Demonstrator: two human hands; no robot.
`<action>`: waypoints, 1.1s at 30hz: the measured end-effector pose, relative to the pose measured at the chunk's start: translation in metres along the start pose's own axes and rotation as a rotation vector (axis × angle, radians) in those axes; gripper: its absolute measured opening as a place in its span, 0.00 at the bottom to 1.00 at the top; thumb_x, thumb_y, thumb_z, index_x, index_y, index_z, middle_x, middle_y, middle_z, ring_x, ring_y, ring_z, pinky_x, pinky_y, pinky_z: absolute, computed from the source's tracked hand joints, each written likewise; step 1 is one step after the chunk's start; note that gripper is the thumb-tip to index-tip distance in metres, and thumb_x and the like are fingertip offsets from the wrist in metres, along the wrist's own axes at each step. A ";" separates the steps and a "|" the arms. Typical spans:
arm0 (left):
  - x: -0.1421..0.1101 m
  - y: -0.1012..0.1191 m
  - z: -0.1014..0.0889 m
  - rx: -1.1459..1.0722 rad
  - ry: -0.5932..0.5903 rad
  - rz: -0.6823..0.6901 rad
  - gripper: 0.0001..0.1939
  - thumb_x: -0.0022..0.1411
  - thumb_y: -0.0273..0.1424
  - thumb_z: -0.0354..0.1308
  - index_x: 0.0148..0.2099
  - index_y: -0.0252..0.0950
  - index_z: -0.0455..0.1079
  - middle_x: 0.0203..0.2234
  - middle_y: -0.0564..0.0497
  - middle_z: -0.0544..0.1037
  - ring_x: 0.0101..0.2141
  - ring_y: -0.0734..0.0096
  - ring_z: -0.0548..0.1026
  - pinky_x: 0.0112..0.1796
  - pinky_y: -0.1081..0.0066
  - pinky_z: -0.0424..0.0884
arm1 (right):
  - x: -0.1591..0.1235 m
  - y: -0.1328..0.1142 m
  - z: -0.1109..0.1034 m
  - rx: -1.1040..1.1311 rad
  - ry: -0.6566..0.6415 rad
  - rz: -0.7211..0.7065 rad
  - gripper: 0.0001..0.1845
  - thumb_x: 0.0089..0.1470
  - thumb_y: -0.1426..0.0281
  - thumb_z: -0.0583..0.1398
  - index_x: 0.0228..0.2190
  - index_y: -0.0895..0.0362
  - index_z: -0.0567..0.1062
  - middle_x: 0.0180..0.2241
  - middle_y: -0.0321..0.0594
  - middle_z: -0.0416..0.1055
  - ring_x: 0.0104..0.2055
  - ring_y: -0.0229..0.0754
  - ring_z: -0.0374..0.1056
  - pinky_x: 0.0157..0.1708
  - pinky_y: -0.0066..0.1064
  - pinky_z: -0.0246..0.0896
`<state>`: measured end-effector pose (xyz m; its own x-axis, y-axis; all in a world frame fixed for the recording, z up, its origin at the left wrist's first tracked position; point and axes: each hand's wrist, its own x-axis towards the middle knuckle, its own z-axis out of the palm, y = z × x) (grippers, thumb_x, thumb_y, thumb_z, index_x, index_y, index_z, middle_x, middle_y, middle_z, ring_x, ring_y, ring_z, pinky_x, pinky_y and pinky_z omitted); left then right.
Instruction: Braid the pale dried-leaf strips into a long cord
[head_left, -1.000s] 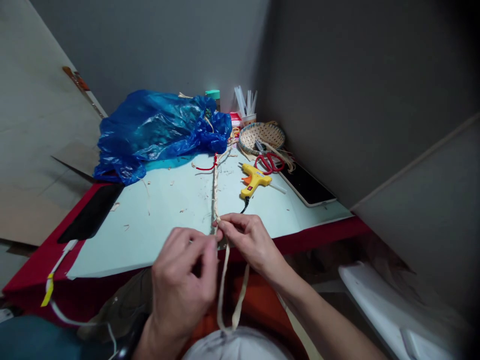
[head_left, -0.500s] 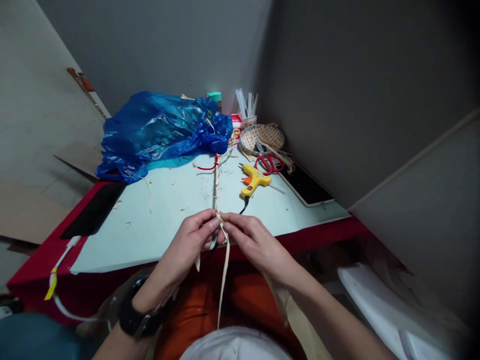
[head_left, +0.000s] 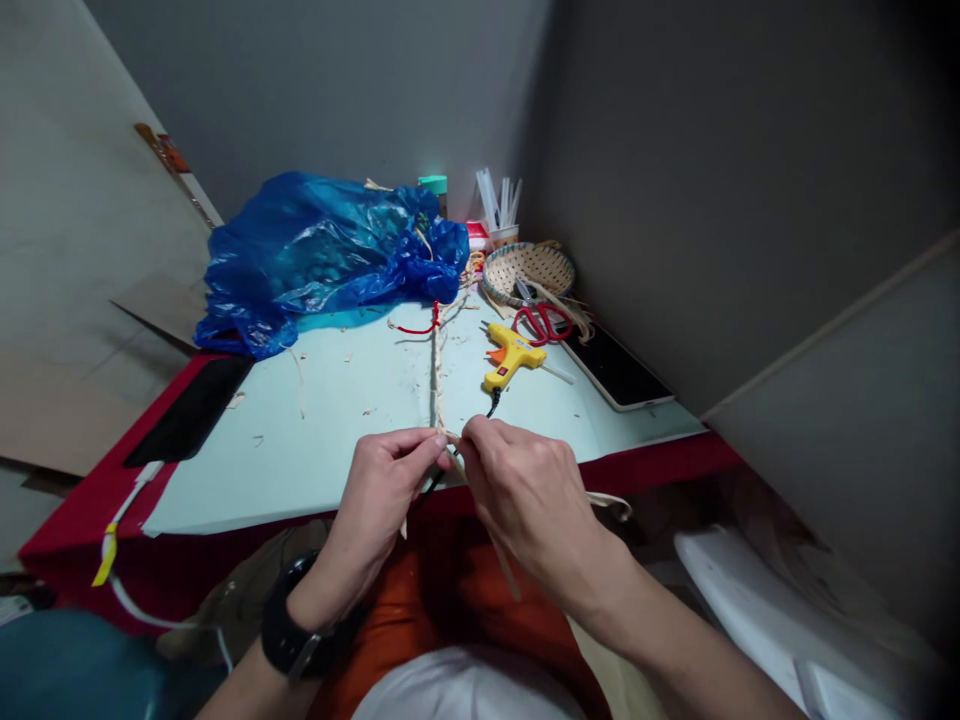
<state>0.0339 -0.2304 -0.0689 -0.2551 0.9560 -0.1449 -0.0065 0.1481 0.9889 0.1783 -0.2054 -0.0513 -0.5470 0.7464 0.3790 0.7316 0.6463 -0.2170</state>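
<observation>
A pale braid of flat, straw-like strips [head_left: 439, 375] runs from a red cord [head_left: 420, 330] on the table toward me. At its near end my left hand [head_left: 390, 475] pinches the braid between thumb and fingers. Close beside it, my right hand [head_left: 517, 480] is closed on one loose strip, drawn out to the right of the braid. That strip's tail [head_left: 609, 502] shows past the right hand. Another loose end hangs below the left hand. The fingertips of the right hand are partly hidden behind its knuckles.
A yellow glue gun [head_left: 511, 356] lies right of the braid, near red-handled scissors [head_left: 541, 322], a woven basket [head_left: 525, 272] and a tablet [head_left: 622, 370]. A blue plastic bag [head_left: 322, 265] fills the back left. A black device [head_left: 187, 412] with a white cable lies at the left edge.
My right hand has moved right and turned knuckles up, pulling a strip sideways that hung down before. My left hand still pinches the braid's near end.
</observation>
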 end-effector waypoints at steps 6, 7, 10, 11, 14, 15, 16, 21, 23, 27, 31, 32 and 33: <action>-0.004 0.005 0.002 -0.208 -0.079 -0.068 0.13 0.56 0.36 0.63 0.38 0.31 0.78 0.17 0.57 0.64 0.19 0.82 0.52 0.20 0.78 0.46 | -0.010 -0.022 0.008 -0.008 0.116 -0.078 0.09 0.55 0.81 0.52 0.31 0.58 0.70 0.25 0.40 0.70 0.24 0.42 0.66 0.22 0.32 0.42; -0.004 0.006 0.001 -0.242 -0.092 -0.083 0.12 0.55 0.35 0.63 0.39 0.31 0.78 0.18 0.56 0.65 0.20 0.82 0.53 0.20 0.79 0.47 | -0.012 -0.023 0.008 0.008 0.113 -0.092 0.10 0.54 0.82 0.52 0.32 0.59 0.71 0.25 0.41 0.71 0.24 0.42 0.66 0.22 0.33 0.44; -0.004 0.008 -0.004 -0.291 -0.113 -0.117 0.11 0.54 0.32 0.65 0.39 0.31 0.78 0.23 0.53 0.71 0.21 0.83 0.57 0.22 0.80 0.53 | -0.015 -0.019 0.001 0.151 0.059 -0.133 0.09 0.58 0.77 0.52 0.34 0.59 0.73 0.28 0.42 0.73 0.28 0.42 0.67 0.26 0.32 0.50; -0.004 0.009 -0.006 -0.299 -0.118 -0.117 0.10 0.54 0.32 0.65 0.39 0.31 0.78 0.24 0.52 0.72 0.21 0.83 0.57 0.22 0.80 0.53 | -0.014 -0.015 -0.003 0.215 0.059 -0.128 0.10 0.60 0.74 0.52 0.34 0.58 0.73 0.30 0.42 0.74 0.30 0.42 0.68 0.28 0.32 0.53; -0.003 0.013 -0.008 -0.312 -0.149 -0.097 0.09 0.54 0.31 0.64 0.37 0.31 0.78 0.22 0.54 0.70 0.19 0.85 0.52 0.20 0.80 0.49 | -0.003 0.001 -0.013 0.377 0.152 0.003 0.11 0.62 0.69 0.53 0.39 0.58 0.74 0.36 0.43 0.75 0.39 0.43 0.68 0.39 0.32 0.57; -0.003 0.013 -0.009 -0.313 -0.158 -0.095 0.10 0.54 0.31 0.64 0.37 0.30 0.78 0.20 0.55 0.69 0.18 0.85 0.51 0.19 0.79 0.47 | 0.003 0.006 -0.014 0.425 0.144 0.034 0.11 0.62 0.68 0.53 0.41 0.58 0.73 0.39 0.44 0.74 0.41 0.43 0.68 0.42 0.33 0.57; -0.003 0.014 -0.009 -0.313 -0.163 -0.099 0.10 0.54 0.31 0.65 0.38 0.30 0.78 0.18 0.56 0.66 0.18 0.84 0.50 0.20 0.79 0.47 | 0.008 0.010 -0.013 0.503 0.077 0.056 0.13 0.63 0.67 0.53 0.43 0.58 0.73 0.39 0.44 0.74 0.42 0.43 0.68 0.43 0.33 0.57; -0.004 0.015 -0.010 -0.277 -0.133 -0.130 0.16 0.50 0.32 0.67 0.42 0.32 0.77 0.19 0.57 0.67 0.20 0.82 0.55 0.22 0.78 0.53 | 0.024 0.014 0.008 0.930 -0.295 0.053 0.16 0.66 0.62 0.47 0.38 0.57 0.70 0.31 0.36 0.70 0.33 0.36 0.66 0.34 0.27 0.58; -0.004 0.016 -0.010 -0.243 -0.129 -0.112 0.16 0.51 0.32 0.67 0.42 0.32 0.76 0.23 0.55 0.72 0.22 0.81 0.61 0.26 0.77 0.59 | 0.025 0.012 0.016 0.949 -0.252 0.098 0.16 0.66 0.62 0.47 0.38 0.57 0.69 0.32 0.36 0.70 0.33 0.36 0.65 0.34 0.26 0.56; -0.006 0.017 -0.010 -0.175 -0.167 -0.027 0.12 0.56 0.32 0.63 0.42 0.34 0.70 0.28 0.53 0.75 0.29 0.75 0.70 0.35 0.73 0.66 | 0.022 0.009 0.020 0.916 -0.233 0.124 0.13 0.65 0.64 0.48 0.39 0.56 0.69 0.31 0.35 0.69 0.33 0.36 0.64 0.34 0.26 0.54; -0.008 0.017 -0.012 -0.070 -0.178 0.014 0.12 0.61 0.33 0.57 0.45 0.39 0.61 0.24 0.57 0.75 0.24 0.75 0.69 0.28 0.75 0.62 | 0.020 0.010 0.018 0.819 -0.246 0.078 0.16 0.65 0.65 0.47 0.29 0.57 0.68 0.26 0.33 0.66 0.28 0.34 0.60 0.30 0.26 0.51; -0.009 0.018 -0.012 -0.018 -0.175 0.024 0.11 0.62 0.34 0.56 0.45 0.39 0.60 0.24 0.57 0.75 0.24 0.75 0.69 0.27 0.75 0.62 | 0.019 0.010 0.018 0.788 -0.243 0.068 0.17 0.65 0.66 0.47 0.27 0.57 0.67 0.25 0.33 0.65 0.27 0.34 0.59 0.30 0.26 0.50; -0.010 0.019 -0.013 0.060 -0.164 0.045 0.10 0.62 0.34 0.55 0.45 0.39 0.60 0.24 0.56 0.75 0.24 0.74 0.70 0.27 0.75 0.63 | 0.019 0.010 0.018 0.757 -0.236 0.064 0.18 0.65 0.66 0.47 0.26 0.57 0.67 0.24 0.33 0.65 0.26 0.34 0.59 0.29 0.26 0.49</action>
<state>0.0241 -0.2408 -0.0482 -0.0931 0.9898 -0.1081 0.0603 0.1140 0.9917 0.1678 -0.1822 -0.0626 -0.6471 0.7447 0.1634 0.3352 0.4704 -0.8163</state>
